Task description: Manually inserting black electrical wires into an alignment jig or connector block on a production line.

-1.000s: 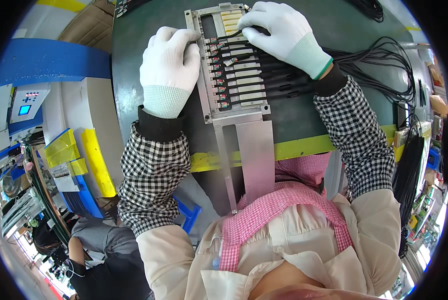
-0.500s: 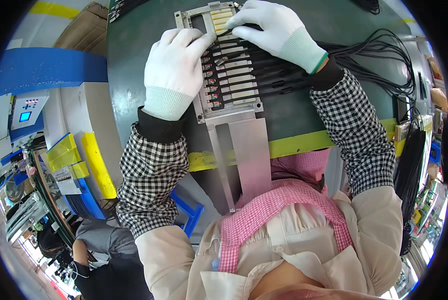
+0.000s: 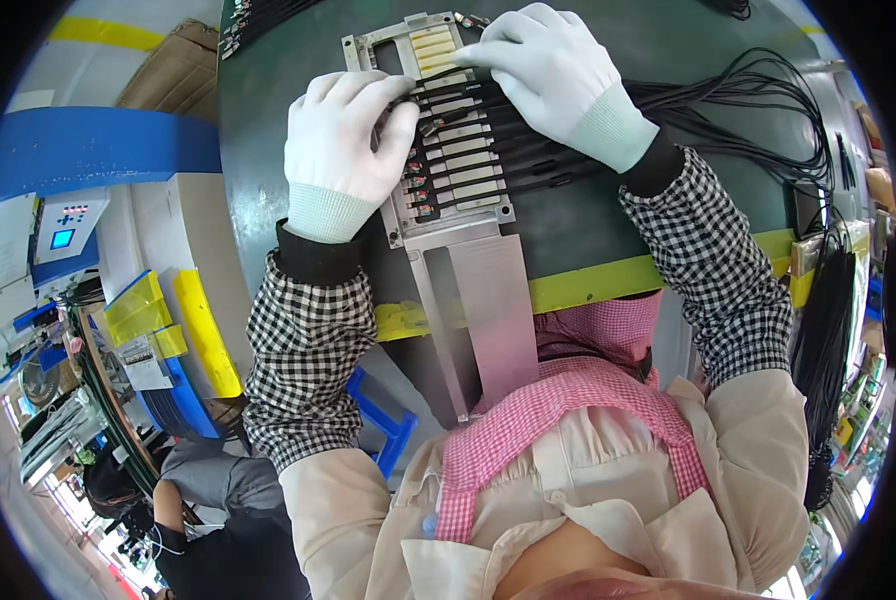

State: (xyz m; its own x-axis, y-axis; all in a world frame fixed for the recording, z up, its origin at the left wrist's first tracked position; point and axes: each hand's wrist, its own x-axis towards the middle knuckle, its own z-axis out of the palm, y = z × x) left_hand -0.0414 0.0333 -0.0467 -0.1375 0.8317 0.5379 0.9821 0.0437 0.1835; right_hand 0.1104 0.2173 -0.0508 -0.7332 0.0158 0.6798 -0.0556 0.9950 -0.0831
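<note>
A metal fixture [image 3: 448, 235] with a row of pale slots lies on the green tabletop. Several black cables [image 3: 528, 180] run across it, their small metal connectors [image 3: 420, 197] lined along its left side. My left hand [image 3: 343, 145], in a white glove, rests at the fixture's left edge; its index fingertip touches the end of the uppermost laid cable, and the thumb stands apart from the fingers. My right hand [image 3: 558, 80], also gloved, is over the fixture's upper right with fingertips closed together at that same cable. The gripped spot is partly hidden. Pale yellow slots [image 3: 432, 45] show above the cable.
Loose cable loops [image 3: 768, 110] spread over the table at right, and more cables [image 3: 828, 330] hang past its edge. Another bundle [image 3: 243, 28] lies at the far left. A blue stool [image 3: 383, 425] stands below the yellow table edge [image 3: 608, 287]. Someone in dark clothes [image 3: 223, 540] is at lower left.
My left thumb has moved away from its index finger and down. My right hand's fingertips have come together and lowered toward the cable. The whole view has shifted slightly.
</note>
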